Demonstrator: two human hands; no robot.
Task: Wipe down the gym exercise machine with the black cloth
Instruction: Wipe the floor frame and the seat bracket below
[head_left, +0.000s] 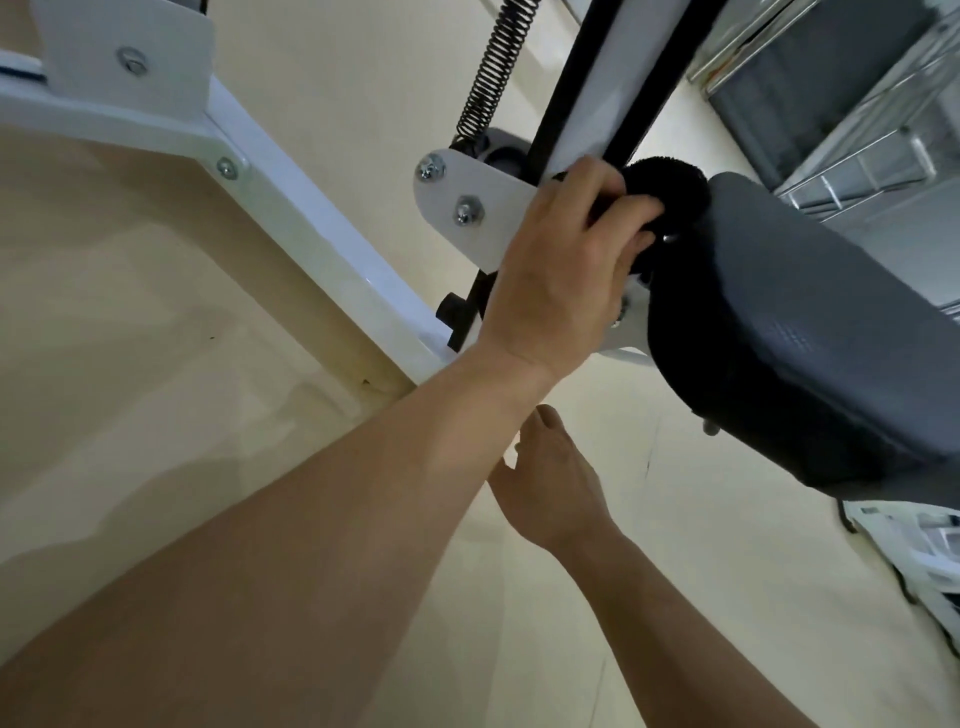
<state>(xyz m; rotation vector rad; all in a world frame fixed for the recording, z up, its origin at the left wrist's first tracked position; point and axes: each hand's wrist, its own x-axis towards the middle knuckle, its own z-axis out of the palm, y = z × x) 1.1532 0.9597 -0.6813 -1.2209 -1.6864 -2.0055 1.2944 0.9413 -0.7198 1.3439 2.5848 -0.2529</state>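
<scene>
The gym machine has a white frame bar (322, 234), a white bolted bracket plate (467, 208), a coil spring (493, 67) and a grey padded seat (810, 322). My left hand (561, 280) reaches up and grips the bunched black cloth (670, 192), pressing it where the bracket meets the pad and the white upright (613, 67). Part of the cloth hangs dark along the pad's near edge. My right hand (550, 478) floats lower, below my left forearm, with its fingers relaxed and holding nothing; its fingertips are hidden behind that forearm.
A pale cream floor (156, 364) lies under the frame. Grey metal shelving or steps (852, 104) stand at the upper right. A white part with printed labels (914, 551) sits at the right edge below the pad.
</scene>
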